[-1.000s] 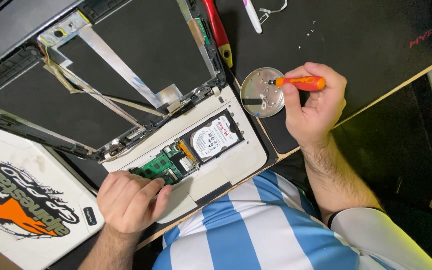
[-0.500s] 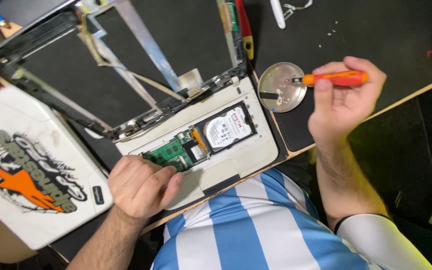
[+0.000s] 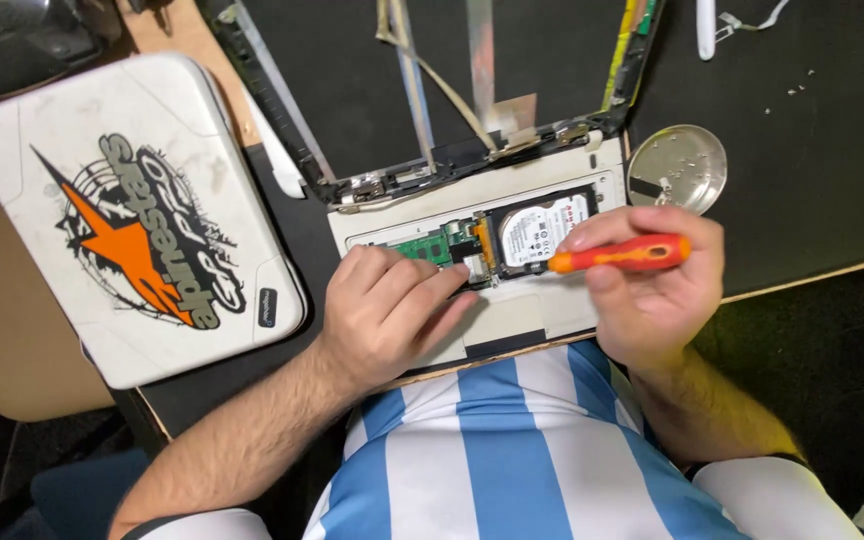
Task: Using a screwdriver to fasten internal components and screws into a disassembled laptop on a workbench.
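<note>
My left hand (image 3: 387, 310) presses flat, fingers together, steadying the laptop (image 3: 512, 300); my right hand (image 3: 652, 295) pinches the screwdriver (image 3: 620, 255). I keep its tip square, pressing gently.

One opened laptop (image 3: 512, 300), one screwdriver (image 3: 620, 254), one dish (image 3: 677, 168) (round, metal).

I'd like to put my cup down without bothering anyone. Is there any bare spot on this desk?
The black mat is bare to the right of the round metal dish, out to the desk edge. It is crowded around the opened laptop, where the left hand rests and the right hand holds an orange screwdriver. The white case fills the left side.
</note>
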